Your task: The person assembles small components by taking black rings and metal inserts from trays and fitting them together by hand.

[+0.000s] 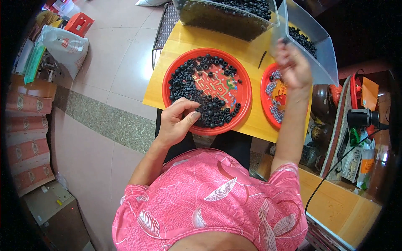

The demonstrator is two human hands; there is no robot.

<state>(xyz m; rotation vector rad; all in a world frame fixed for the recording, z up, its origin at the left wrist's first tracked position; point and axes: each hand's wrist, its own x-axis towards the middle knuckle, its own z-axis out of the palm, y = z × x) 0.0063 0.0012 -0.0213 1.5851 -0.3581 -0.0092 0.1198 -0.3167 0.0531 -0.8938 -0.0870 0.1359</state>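
A large round red tray (248,90) holds many small round black parts (184,85), some of them ring-like with a hole. Over its lower left side is my left hand (178,121), thumb and forefinger brought together just above the black parts; whatever sits in that pinch is too small to make out. My right hand (295,67) is raised over a smaller red tray (264,94) of tiny clear pieces (274,111), close to the clear bin (322,54). Its fingers are curled and slightly blurred, with a small black part (285,41) at their tips.
Both trays rest on a yellow wooden board (167,42). At its far edge stands a clear tub (226,23) of black parts; more black parts (302,42) lie in the bin. On the right are a black cylindrical device (362,118) and its cable. A white sack (65,48) stands left.
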